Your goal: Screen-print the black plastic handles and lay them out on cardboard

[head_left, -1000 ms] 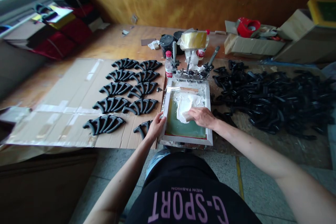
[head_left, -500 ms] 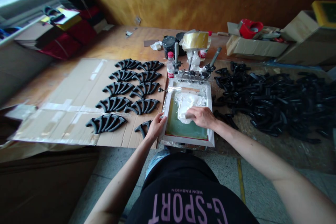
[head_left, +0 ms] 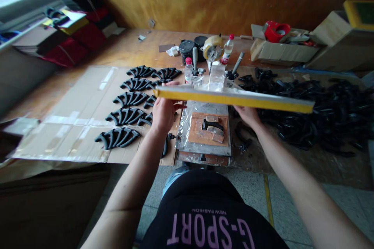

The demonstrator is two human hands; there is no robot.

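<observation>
The screen-printing frame (head_left: pixel 233 100) is tilted up, its near edge with yellow tape facing me. My left hand (head_left: pixel 165 111) grips the left end of this edge, with fingers showing above and below it. My right hand (head_left: pixel 247 114) is at the underside of the frame, right of the middle; its fingertips are hidden behind the edge, and so is anything in them. Below, a black curved handle-like part (head_left: pixel 213 125) lies on a brown wooden board (head_left: pixel 195 134) fixed to the metal printing base (head_left: pixel 201 151).
Rows of black curved parts (head_left: pixel 118 139) lie on cardboard (head_left: pixel 73 101) at left. A dark heap of similar parts (head_left: pixel 306 120) covers the right side. Bottles (head_left: pixel 228 48), black tubs (head_left: pixel 186 49) and a tape roll (head_left: pixel 213 48) stand behind. An open carton (head_left: pixel 283 52) sits back right.
The frame has swung up from lying flat, uncovering the board and black part. My left hand rose with it. My right hand left the frame's top face, where it held a white cloth.
</observation>
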